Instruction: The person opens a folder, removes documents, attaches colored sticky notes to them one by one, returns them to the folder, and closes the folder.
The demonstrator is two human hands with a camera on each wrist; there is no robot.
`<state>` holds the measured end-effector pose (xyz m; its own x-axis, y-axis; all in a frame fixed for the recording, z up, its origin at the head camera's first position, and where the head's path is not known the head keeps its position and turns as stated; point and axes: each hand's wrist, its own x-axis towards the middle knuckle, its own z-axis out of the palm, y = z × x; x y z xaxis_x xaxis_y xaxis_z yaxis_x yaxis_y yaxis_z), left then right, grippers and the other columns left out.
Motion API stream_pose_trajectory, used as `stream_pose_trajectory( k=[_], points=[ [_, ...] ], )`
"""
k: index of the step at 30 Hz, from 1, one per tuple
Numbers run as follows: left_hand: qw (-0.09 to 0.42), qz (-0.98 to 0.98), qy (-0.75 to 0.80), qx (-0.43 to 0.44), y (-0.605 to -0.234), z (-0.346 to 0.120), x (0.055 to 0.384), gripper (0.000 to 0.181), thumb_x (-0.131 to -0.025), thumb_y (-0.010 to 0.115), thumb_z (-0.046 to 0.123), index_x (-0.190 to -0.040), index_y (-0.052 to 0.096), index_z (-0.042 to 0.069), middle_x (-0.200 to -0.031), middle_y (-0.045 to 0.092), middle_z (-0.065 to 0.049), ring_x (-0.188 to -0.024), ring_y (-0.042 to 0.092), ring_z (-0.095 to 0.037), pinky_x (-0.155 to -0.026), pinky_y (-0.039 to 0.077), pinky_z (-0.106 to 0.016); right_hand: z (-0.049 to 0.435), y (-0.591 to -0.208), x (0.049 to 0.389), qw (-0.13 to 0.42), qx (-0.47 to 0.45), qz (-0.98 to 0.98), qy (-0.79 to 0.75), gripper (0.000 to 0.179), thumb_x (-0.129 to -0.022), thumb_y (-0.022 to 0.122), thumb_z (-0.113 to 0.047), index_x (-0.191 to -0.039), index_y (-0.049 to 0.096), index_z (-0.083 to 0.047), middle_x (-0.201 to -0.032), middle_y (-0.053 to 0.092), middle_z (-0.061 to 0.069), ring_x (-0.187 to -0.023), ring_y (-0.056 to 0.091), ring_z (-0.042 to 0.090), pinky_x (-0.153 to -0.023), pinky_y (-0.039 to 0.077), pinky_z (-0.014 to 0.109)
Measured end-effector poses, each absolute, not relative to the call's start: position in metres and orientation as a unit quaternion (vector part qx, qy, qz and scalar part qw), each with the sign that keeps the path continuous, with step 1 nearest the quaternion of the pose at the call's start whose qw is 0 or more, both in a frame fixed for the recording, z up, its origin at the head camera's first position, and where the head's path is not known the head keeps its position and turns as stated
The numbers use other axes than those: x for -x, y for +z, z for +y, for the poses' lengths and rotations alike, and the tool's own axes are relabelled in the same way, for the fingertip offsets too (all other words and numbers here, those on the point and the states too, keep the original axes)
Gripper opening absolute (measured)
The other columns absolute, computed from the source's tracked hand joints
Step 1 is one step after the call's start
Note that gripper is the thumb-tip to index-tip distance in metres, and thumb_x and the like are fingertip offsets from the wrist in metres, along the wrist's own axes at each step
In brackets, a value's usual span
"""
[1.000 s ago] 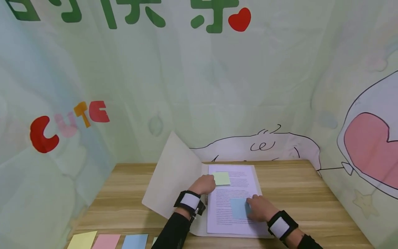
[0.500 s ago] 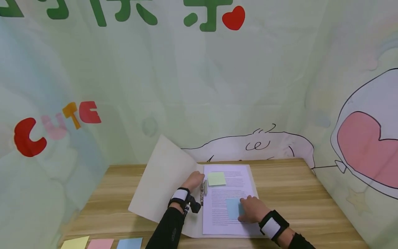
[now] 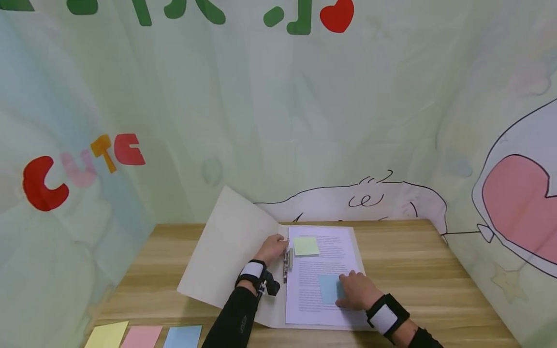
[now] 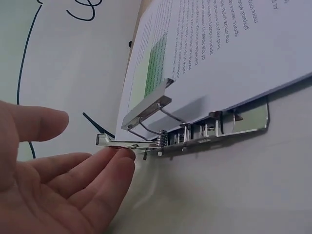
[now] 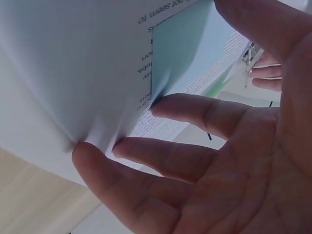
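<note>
An open white folder lies on the table with a stack of printed paper on its right side. Along the folder's spine sits a metal lever clip, raised, by the paper's left edge. My left hand is at the clip; its fingertips touch the lever from below, the thumb apart. A green sticky note is on the upper part of the page, a blue sticky note lower down. My right hand rests fingertips on the page, fingers spread, thumb and one finger at the blue note's edge.
At the table's front left lie a yellow sticky note, a pink one and another blue one. The folder's cover leans up at the left. A printed curtain hangs behind the wooden table.
My left hand has moved left from the green sticky note to the metal clip, baring the clip. The right hand stays at the blue note. The head view has shifted slightly.
</note>
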<state>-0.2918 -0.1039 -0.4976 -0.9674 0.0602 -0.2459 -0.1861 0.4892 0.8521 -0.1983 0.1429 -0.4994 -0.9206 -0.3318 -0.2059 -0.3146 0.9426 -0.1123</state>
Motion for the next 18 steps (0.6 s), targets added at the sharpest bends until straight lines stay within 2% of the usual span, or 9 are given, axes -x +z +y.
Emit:
stream_pose_trajectory(
  k=[3, 6, 11, 18],
  points=[
    [0.111, 0.861, 0.495, 0.032, -0.497, -0.104, 0.289, 0.043, -0.094, 0.054, 0.021, -0.129, 0.052, -0.003, -0.116, 0.060, -0.018, -0.099, 0.059, -0.028, -0.087, 0.047, -0.044, 0.143, -0.499, 0.197, 0.109, 0.169, 0.979, -0.035, 0.056, -0.072, 0.081, -0.036, -0.107, 0.062, 0.004, -0.085, 0.056, 0.018, -0.077, 0.054, 0.032, -0.073, 0.047, 0.048],
    [0.094, 0.865, 0.493, 0.023, -0.497, -0.105, 0.286, 0.038, -0.093, 0.056, 0.019, -0.126, 0.056, 0.001, -0.112, 0.062, -0.016, -0.093, 0.061, -0.026, -0.080, 0.050, -0.040, 0.143, -0.499, 0.196, 0.105, 0.171, 0.979, -0.034, 0.056, -0.071, 0.081, -0.036, -0.105, 0.062, 0.003, -0.084, 0.056, 0.017, -0.076, 0.054, 0.031, -0.070, 0.047, 0.047],
    [0.067, 0.867, 0.494, 0.015, -0.494, -0.107, 0.283, 0.026, -0.092, 0.059, 0.017, -0.114, 0.063, 0.004, -0.096, 0.064, -0.009, -0.083, 0.061, -0.020, -0.069, 0.050, -0.032, 0.143, -0.499, 0.195, 0.112, 0.165, 0.979, -0.040, 0.055, -0.072, 0.081, -0.036, -0.105, 0.062, 0.004, -0.084, 0.055, 0.017, -0.075, 0.052, 0.030, -0.070, 0.046, 0.047],
    [0.054, 0.878, 0.476, -0.015, -0.489, -0.112, 0.280, 0.014, -0.092, 0.060, 0.017, -0.093, 0.070, 0.006, -0.083, 0.063, -0.003, -0.074, 0.055, -0.017, -0.063, 0.045, -0.029, 0.145, -0.499, 0.198, 0.107, 0.166, 0.979, -0.042, 0.055, -0.072, 0.080, -0.034, -0.107, 0.061, 0.005, -0.084, 0.054, 0.017, -0.075, 0.051, 0.029, -0.071, 0.046, 0.047]
  ],
)
